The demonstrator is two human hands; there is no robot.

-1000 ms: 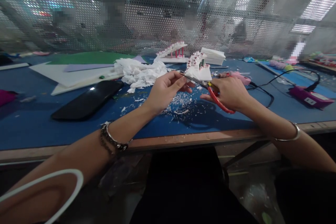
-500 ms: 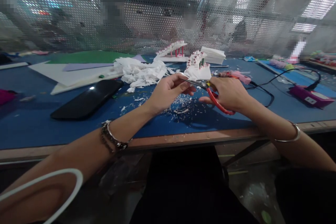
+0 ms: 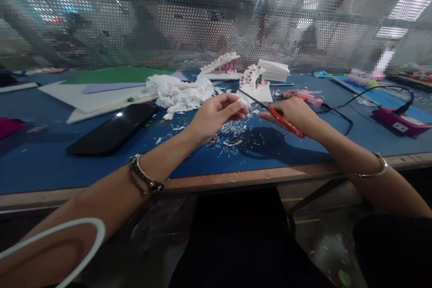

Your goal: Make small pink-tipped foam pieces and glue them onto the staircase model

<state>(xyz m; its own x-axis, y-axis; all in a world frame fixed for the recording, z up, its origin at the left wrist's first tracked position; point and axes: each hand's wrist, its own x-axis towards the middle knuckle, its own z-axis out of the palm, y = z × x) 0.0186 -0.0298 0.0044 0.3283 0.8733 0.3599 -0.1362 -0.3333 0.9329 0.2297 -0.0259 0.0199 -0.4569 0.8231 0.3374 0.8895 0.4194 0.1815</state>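
My left hand (image 3: 216,114) is closed in a pinch on a small white scrap (image 3: 243,105) held above the blue table (image 3: 47,162). My right hand (image 3: 295,114) grips red-handled scissors (image 3: 270,111), whose dark blades point up and left toward the scrap. White cuttings (image 3: 232,132) lie scattered on the table just below both hands. A white foam model with small red-and-white pieces (image 3: 254,83) stands just behind the hands.
A heap of white offcuts (image 3: 180,92) lies to the left, by a black phone (image 3: 113,128) and white, purple and green sheets (image 3: 101,87). A pink glue gun (image 3: 305,96) with a black cable and a purple box (image 3: 398,122) sit right. A perforated screen (image 3: 202,18) backs the table.
The scissors have tilted, blades now angling upward to the left, and my right hand has turned and lifted slightly. My left hand keeps its pinch and has barely shifted.
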